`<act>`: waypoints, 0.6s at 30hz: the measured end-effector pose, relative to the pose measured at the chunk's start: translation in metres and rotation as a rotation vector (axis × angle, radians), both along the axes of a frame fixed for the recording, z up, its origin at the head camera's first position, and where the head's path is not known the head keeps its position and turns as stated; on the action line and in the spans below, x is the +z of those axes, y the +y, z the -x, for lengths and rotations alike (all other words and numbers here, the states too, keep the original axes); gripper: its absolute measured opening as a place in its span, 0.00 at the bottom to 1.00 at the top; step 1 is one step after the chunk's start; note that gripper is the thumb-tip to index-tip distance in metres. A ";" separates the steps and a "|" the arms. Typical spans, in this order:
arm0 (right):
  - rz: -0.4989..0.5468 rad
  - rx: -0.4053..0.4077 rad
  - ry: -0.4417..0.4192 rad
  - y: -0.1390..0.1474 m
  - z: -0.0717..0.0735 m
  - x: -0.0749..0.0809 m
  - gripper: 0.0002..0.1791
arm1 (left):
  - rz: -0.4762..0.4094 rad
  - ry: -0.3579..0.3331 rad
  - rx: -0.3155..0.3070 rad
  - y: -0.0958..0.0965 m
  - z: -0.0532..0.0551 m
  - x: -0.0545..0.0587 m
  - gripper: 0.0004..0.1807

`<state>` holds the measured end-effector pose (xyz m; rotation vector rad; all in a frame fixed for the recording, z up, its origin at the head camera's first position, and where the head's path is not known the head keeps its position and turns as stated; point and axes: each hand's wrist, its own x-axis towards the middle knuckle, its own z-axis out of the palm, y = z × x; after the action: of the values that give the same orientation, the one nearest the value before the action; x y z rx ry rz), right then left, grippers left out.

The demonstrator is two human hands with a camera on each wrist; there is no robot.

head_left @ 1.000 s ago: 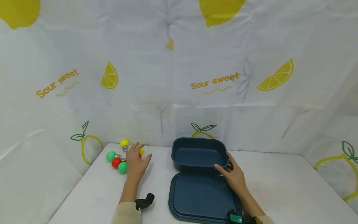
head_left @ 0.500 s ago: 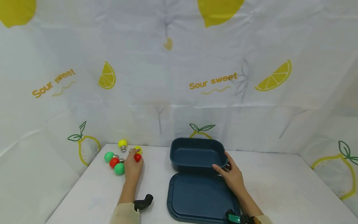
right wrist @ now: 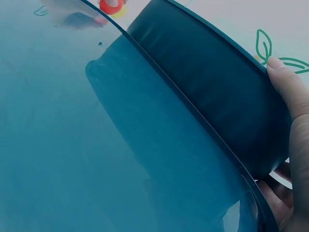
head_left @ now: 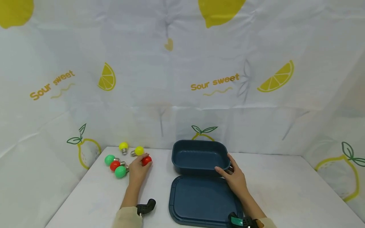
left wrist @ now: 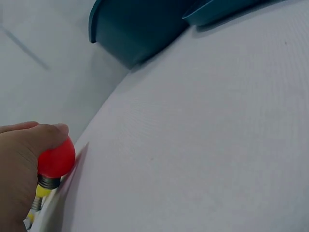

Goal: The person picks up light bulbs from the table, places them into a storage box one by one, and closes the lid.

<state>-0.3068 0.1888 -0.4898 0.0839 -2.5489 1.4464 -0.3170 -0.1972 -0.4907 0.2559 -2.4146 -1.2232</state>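
Observation:
My left hand [head_left: 137,171] pinches a red light bulb [head_left: 146,161] between thumb and fingers; the left wrist view shows the same bulb [left wrist: 57,159] with its dark screw base pointing down. My right hand [head_left: 237,180] grips the near right corner of a dark blue rectangular box [head_left: 194,170], its thumb at the rim. The inside of the box shows bare. In the right wrist view, the thumb [right wrist: 285,82] lies against the box wall [right wrist: 207,87]. A flat dark blue lid [head_left: 203,201] lies just in front of the box.
Left of my left hand lie a green bulb [head_left: 109,160], another red bulb [head_left: 115,165] and a second green bulb [head_left: 120,172]. Two yellow bulbs [head_left: 123,146] lie behind them. A white lemon-print sheet [head_left: 154,120] stands behind the white table [head_left: 285,190].
My left hand has lowered its fingers to the red bulb, taken hold of it, and moved it slightly right, away from the yellow bulb. My right hand stays on the box.

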 end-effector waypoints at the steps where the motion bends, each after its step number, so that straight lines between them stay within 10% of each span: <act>1: 0.002 0.003 -0.002 -0.001 0.000 0.000 0.50 | 0.023 0.003 -0.001 0.001 -0.001 -0.001 0.23; 7: 0.017 0.021 -0.003 -0.005 0.000 -0.002 0.50 | 0.129 0.013 0.005 0.004 -0.005 -0.003 0.22; 18: 0.026 0.002 -0.002 0.002 0.000 0.000 0.50 | 0.009 0.023 -0.044 0.013 -0.001 -0.003 0.21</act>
<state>-0.3064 0.1904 -0.4899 0.0813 -2.5315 1.4808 -0.3161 -0.1842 -0.4933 0.1857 -2.4175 -1.2270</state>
